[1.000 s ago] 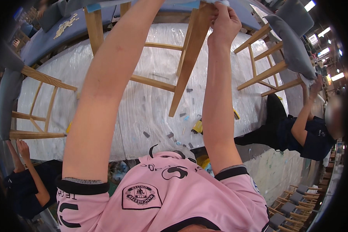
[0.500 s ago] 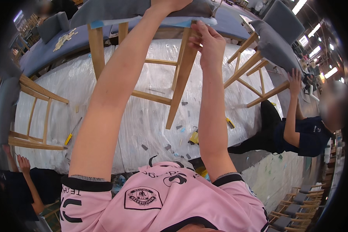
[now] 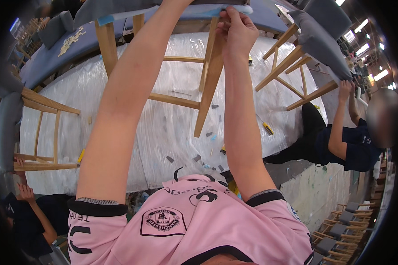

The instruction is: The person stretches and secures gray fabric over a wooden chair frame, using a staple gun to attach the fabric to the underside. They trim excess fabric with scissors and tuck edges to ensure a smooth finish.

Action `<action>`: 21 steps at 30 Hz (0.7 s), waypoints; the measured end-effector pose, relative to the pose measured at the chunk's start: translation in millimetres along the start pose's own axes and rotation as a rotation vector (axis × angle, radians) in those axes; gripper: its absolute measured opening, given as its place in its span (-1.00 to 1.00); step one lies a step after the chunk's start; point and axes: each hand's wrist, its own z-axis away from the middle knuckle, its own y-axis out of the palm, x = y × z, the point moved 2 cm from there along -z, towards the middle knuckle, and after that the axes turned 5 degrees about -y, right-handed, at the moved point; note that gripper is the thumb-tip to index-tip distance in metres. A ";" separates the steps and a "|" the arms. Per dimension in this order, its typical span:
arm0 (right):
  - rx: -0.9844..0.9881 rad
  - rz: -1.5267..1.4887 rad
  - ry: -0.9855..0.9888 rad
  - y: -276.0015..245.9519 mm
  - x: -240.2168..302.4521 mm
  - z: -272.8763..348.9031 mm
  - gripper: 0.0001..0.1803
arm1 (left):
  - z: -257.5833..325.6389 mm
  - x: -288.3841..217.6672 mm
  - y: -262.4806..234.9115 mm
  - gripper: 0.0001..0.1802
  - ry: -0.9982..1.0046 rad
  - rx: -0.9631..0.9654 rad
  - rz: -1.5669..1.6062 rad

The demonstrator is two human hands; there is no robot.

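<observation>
A chair with a grey upholstered seat and pale wooden legs (image 3: pixel 211 84) stands in front of me. Pale blue-white lining (image 3: pixel 203 12) shows along the underside of its seat. My right hand (image 3: pixel 239 32) is at the top of the front right leg, its fingers closed at the lining's edge. Up at the top of the view, my left hand (image 3: pixel 178 2) lies against the grey seat, and the picture's edge cuts off its fingers.
Clear plastic film covers the worktable (image 3: pixel 163 141), strewn with grey scraps and a yellow-handled tool (image 3: pixel 268 128). At right, a co-worker (image 3: pixel 347 141) handles another grey chair (image 3: pixel 320 42). A second person's hand (image 3: pixel 25 193) is near a chair (image 3: pixel 53 167) at left.
My right hand has moved slightly up to the seat's lower edge, its fingers now more curled. My left hand has slid mostly out of the top. The co-worker's chair has shifted a little.
</observation>
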 end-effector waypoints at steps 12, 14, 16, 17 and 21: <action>0.069 0.151 0.038 -1.3 8.6 11.0 -0.75 | 6.5 -5.1 -19.7 -0.58 -0.008 0.015 -0.044; 0.164 0.277 0.095 -7.3 17.8 21.6 -0.69 | 13.6 -5.6 -37.8 -0.57 0.009 -0.001 -0.046; 0.098 0.484 0.052 -62.0 18.7 29.0 -0.61 | 30.7 -25.2 -24.2 -0.56 0.030 -0.007 0.075; 0.060 0.530 0.006 -86.5 8.3 38.4 -0.57 | 38.0 -30.4 -34.3 -0.44 -0.035 0.218 0.040; 0.180 0.584 -0.146 -146.5 -49.2 93.9 -0.57 | 105.7 -43.5 -58.7 -0.70 0.311 -0.282 -0.074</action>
